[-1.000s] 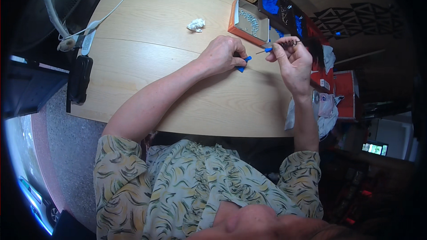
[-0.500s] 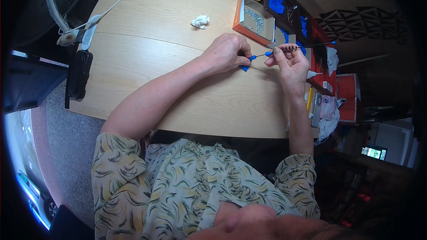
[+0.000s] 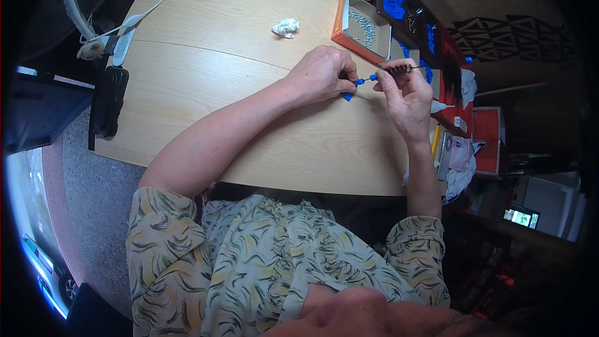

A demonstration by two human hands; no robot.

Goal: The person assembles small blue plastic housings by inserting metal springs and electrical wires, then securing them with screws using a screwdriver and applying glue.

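Note:
My left hand (image 3: 319,73) is closed in a pinch on a small blue plastic piece (image 3: 347,97), held low over the table. A thin dark rod carrying blue plastic fittings (image 3: 373,77) runs from that piece toward my right hand (image 3: 409,105). Closed thumb and fingers of the right hand grip the rod beside a black coil spring (image 3: 399,70). Beyond the spring, the rod points right toward a blue tip (image 3: 468,60). My fingers partly cover both the blue piece and the spring.
An orange-and-white box (image 3: 347,39) of small metal parts stands beyond my hands. Dark trays hold blue pieces (image 3: 393,4) at the far right. A crumpled white tissue (image 3: 286,28) lies on the wooden table (image 3: 212,28). A white power strip (image 3: 123,48) sits at the left edge.
My right hand has moved slightly left along the rod, and the gap between the blue fittings looks shorter. The left hand keeps its pinch. The whole view has shifted a little.

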